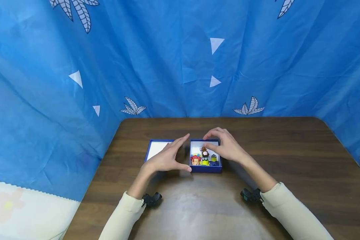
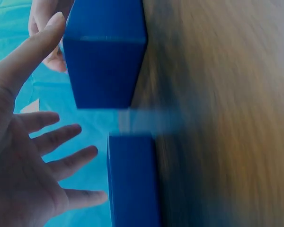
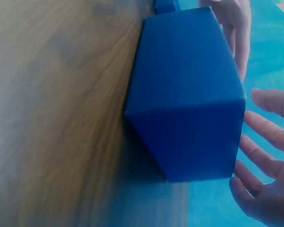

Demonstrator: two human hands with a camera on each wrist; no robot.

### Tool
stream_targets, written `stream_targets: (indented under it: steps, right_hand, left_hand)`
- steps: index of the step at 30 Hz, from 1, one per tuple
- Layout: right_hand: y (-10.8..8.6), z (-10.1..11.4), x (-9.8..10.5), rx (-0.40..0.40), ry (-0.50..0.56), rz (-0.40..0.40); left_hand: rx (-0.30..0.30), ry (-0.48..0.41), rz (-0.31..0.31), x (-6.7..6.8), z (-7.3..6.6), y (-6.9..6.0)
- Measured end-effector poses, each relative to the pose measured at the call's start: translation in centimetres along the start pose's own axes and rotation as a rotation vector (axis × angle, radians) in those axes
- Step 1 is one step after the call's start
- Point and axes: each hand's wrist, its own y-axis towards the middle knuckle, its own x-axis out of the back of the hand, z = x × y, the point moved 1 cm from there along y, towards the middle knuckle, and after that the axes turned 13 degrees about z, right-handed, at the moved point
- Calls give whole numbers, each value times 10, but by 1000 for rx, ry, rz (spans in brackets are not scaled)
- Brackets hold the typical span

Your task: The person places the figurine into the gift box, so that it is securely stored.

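A small open blue box (image 1: 206, 169) with a white inside stands on the table, several small toy figures in it. A red and peach figure (image 1: 195, 159), a yellow-green one (image 1: 204, 161) and a dark blue one (image 1: 214, 161) lie along its near side, with a brown figure (image 1: 204, 152) behind. My left hand (image 1: 165, 159) is spread at the box's left side, its thumb by the near left corner. Over the box's right side hovers my right hand (image 1: 226, 145), thumb and fingers apart above the figures. Nothing shows in its grasp in the right wrist view.
Left of the box lies a second shallow blue tray or lid (image 1: 157, 148) with a white inside, partly hidden behind my left hand. Both stand on a brown wooden table (image 1: 273, 150). A blue patterned curtain (image 1: 180, 66) hangs beyond the table's back edge.
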Motion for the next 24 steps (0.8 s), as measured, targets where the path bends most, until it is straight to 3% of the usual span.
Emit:
stream_targets:
  steps: [6, 11, 16, 20, 24]
  right_hand:
    - [8, 14, -8, 56, -28, 103]
    - [18, 27, -16, 59, -104, 197]
    - [30, 42, -26, 2, -174, 327]
    - [42, 53, -35, -30, -256, 408]
    - [55, 63, -45, -39, -326, 436]
  left_hand:
    - [40, -57, -87, 6, 19, -25]
    - [43, -26, -144, 13, 42, -41]
    - [60, 48, -102, 26, 62, -53]
    - [135, 74, -51, 37, 79, -60]
    - [204, 58, 13, 43, 97, -65]
